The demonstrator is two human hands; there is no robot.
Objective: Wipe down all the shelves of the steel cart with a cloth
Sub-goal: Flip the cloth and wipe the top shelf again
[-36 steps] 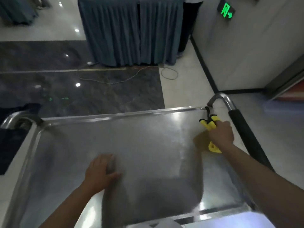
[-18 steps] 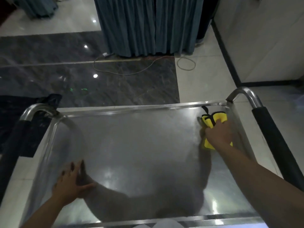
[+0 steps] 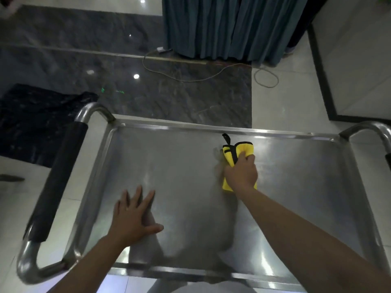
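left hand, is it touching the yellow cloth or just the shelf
Apart from the cloth. The head view shows the left hand flat on the top shelf, with bare steel between it and the yellow cloth gripped by the right hand.

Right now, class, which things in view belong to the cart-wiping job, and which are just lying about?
Part of the job:
- yellow cloth, gripped in the right hand
- top shelf of the steel cart
- left hand, flat on the shelf

Just lying about:
- black plastic sheet on the floor
- loose cable
- blue table skirt
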